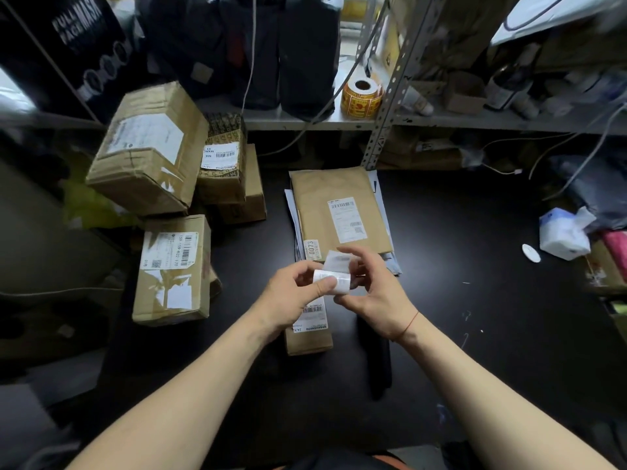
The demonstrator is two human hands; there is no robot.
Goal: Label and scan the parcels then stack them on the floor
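Closest in, left hand (295, 286) and right hand (376, 293), both raised over the black tabletop (475, 300) and both pinching a curled white paper label strip (334, 281): left thumb pressed on its rolled part, right fingers curled round its far end. Directly beneath the hands, a small brown paper parcel (308, 339) lying flat, barcode label facing up.

Then by size:
- grey metal shelving (305, 118) along the back
- large taped cardboard box (149, 150), tilted atop the stack at left
- flat brown paper envelope (339, 212) with a white shipping label, lying on grey mailers (291, 208) at table centre, just beyond the hands
- upright cardboard box (173, 269) bearing a barcode label, at the left table edge
- smaller printed box (224, 161) behind it
- white tissue pack (565, 237), far right
- roll of orange stickers (361, 98) on the shelf
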